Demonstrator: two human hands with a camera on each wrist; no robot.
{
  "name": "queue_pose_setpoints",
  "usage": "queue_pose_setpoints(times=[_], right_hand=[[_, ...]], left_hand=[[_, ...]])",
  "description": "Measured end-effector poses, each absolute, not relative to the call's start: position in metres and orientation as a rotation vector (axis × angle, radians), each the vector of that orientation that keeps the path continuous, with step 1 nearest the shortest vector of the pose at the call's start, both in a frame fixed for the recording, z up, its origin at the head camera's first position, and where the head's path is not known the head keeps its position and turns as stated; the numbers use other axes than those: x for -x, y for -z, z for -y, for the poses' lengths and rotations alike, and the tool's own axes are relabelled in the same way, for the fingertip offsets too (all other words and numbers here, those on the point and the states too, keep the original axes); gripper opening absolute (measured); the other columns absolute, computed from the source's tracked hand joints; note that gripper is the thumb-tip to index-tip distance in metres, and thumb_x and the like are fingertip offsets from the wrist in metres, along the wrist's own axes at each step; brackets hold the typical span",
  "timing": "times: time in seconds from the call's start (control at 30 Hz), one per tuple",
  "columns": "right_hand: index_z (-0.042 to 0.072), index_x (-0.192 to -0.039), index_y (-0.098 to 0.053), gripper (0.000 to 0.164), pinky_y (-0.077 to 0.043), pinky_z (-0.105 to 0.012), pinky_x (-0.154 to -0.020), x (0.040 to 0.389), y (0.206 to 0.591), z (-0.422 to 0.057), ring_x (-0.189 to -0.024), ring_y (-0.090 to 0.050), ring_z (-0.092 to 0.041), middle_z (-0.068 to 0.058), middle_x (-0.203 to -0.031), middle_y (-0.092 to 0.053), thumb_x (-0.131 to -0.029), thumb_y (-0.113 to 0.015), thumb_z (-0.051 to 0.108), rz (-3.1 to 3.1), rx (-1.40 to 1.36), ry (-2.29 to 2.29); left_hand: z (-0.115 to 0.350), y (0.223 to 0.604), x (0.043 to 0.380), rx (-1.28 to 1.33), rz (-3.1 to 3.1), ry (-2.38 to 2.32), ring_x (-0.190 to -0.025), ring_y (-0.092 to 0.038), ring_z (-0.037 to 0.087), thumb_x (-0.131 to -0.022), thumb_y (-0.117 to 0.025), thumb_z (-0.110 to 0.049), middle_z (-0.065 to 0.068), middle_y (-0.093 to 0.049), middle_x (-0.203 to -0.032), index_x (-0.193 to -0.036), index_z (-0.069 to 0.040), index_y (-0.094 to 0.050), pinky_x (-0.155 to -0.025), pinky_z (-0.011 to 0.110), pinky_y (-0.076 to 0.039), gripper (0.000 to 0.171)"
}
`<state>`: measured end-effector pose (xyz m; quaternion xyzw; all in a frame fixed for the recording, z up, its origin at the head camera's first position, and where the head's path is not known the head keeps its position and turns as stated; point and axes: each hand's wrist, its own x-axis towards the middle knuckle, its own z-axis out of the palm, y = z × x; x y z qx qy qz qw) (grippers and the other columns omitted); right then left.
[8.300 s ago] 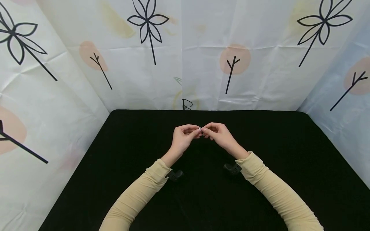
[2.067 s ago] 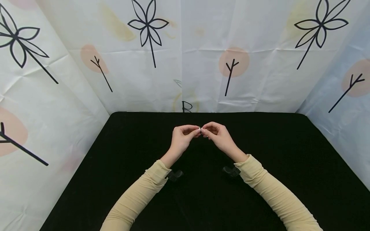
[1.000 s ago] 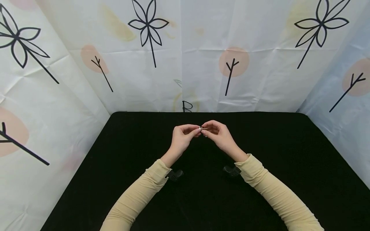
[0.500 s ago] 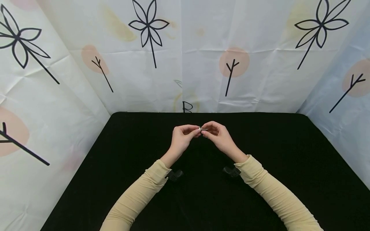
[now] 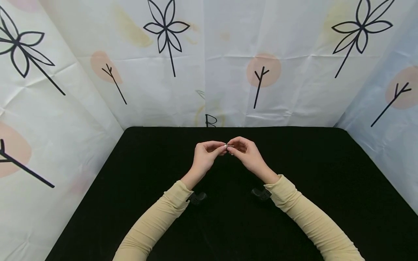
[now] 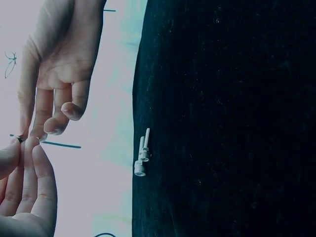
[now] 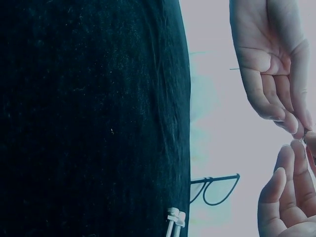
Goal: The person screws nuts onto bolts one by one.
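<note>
Both hands meet above the far half of the table, fingertips around one small metal bolt. My left hand pinches its head end between thumb and fingers. The thumb and index tip of my right hand pinch it just beyond the head, where a small collar-like part is mostly covered. The thin shank points right, into the hollow of the right hand. Two more bolts, one in front and one behind, lie side by side on the table in the left wrist view, with round heads and thin shanks.
A black cloth covers the table. Pale curtains with flower and tree drawings enclose its back and sides. The two lying bolts are close to the far table edge. Black wrist cameras hang beneath both cuffs.
Both hands stay in place. The right fingers have parted somewhat since the earliest frames, and the bolt's shank, hidden before, has shown between them for about the last second.
</note>
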<state>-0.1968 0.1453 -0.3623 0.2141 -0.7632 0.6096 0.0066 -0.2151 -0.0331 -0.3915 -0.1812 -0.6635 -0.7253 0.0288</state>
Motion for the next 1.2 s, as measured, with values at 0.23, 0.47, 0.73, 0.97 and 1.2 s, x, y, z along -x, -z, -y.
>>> queue_pose_setpoints(times=[0.23,0.47,0.73,0.97,1.2], right_hand=[[-0.008,-0.109,-0.06,0.02,-0.05,-0.058,-0.08,0.196,0.361,-0.146,-0.093,-0.059,-0.045,-0.023,-0.102,-0.063,-0.097,-0.057,0.009,2.424,-0.645,-1.906],[-0.008,-0.107,-0.062,0.019,-0.051,-0.052,-0.077,0.195,0.362,-0.145,-0.093,-0.056,-0.048,-0.023,-0.101,-0.063,-0.096,-0.058,0.007,2.434,-0.634,-1.879],[-0.009,-0.11,-0.059,0.021,-0.052,-0.055,-0.079,0.195,0.363,-0.143,-0.092,-0.059,-0.043,-0.024,-0.103,-0.062,-0.096,-0.059,0.006,2.406,-0.62,-1.89],[-0.006,-0.108,-0.062,0.018,-0.052,-0.051,-0.077,0.203,0.373,-0.146,-0.091,-0.059,-0.042,-0.021,-0.103,-0.063,-0.096,-0.058,0.007,2.395,-0.647,-1.857],[0.002,-0.108,-0.065,0.023,-0.053,-0.046,-0.076,0.215,0.39,-0.149,-0.09,-0.061,-0.033,-0.015,-0.099,-0.065,-0.097,-0.059,0.021,2.411,-0.615,-1.854]], left_hand=[[0.034,0.393,0.215,0.535,2.079,2.253,-0.083,-0.069,0.027,-0.089,-0.068,-0.009,0.016,-0.07,-0.095,-0.1,0.005,-0.07,-0.078,0.035,-0.059,0.018],[0.035,0.392,0.216,0.555,2.094,2.288,-0.09,-0.066,0.039,-0.091,-0.065,-0.003,0.024,-0.068,-0.1,-0.103,0.011,-0.068,-0.081,0.039,-0.058,0.019],[0.035,0.392,0.215,0.522,2.078,2.293,-0.09,-0.065,0.042,-0.089,-0.067,-0.006,0.021,-0.069,-0.097,-0.102,0.008,-0.069,-0.08,0.037,-0.058,0.019],[0.034,0.392,0.214,0.526,2.066,2.258,-0.085,-0.068,0.034,-0.088,-0.069,-0.009,0.016,-0.07,-0.093,-0.099,0.005,-0.071,-0.077,0.036,-0.059,0.017],[0.034,0.391,0.215,0.543,2.069,2.278,-0.089,-0.066,0.04,-0.089,-0.067,-0.006,0.022,-0.069,-0.098,-0.102,0.008,-0.069,-0.08,0.038,-0.058,0.02]])
